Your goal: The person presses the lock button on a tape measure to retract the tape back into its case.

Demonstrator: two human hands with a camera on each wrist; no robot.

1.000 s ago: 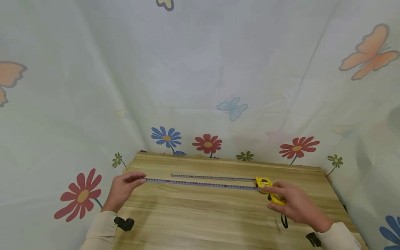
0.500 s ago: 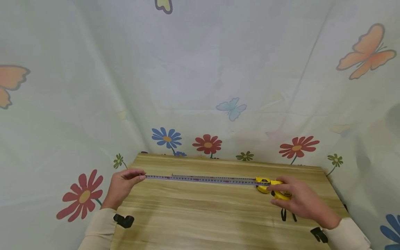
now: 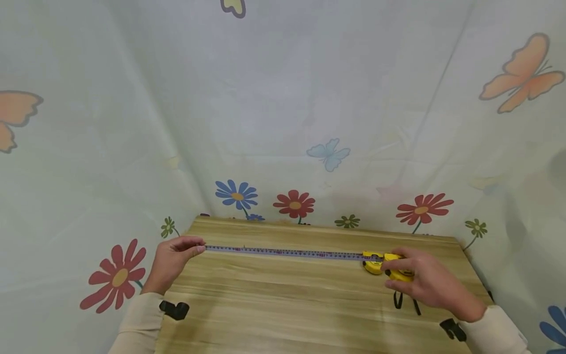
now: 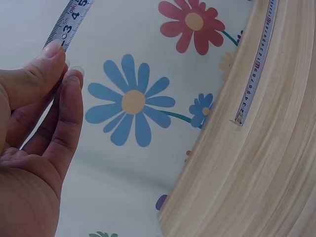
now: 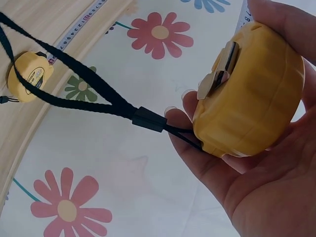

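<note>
My left hand [image 3: 171,263] pinches the end of a silver tape blade [image 4: 71,22] between thumb and fingers; the end hook is hidden by them. This blade runs straight across to a yellow tape measure [image 5: 256,94], which my right hand [image 3: 435,282] grips around its case. From that case hangs a black wrist strap [image 5: 148,118]. A second yellow tape measure [image 3: 372,266] lies on the wooden table, its own blade [image 4: 253,71] pulled out leftward with the hook end bare. In the head view the held blade overlaps most of the lying one.
The wood-grain table [image 3: 283,305] meets a white cloth backdrop [image 3: 274,98] printed with flowers and butterflies at its back edge. Cloth also hangs along both sides. Black camera mounts sit at the left wrist [image 3: 174,310] and right wrist [image 3: 453,330].
The held blade has shifted away from me, from in front of the lying blade to overlapping it in the head view. My right hand has moved a little right with its tape measure.
</note>
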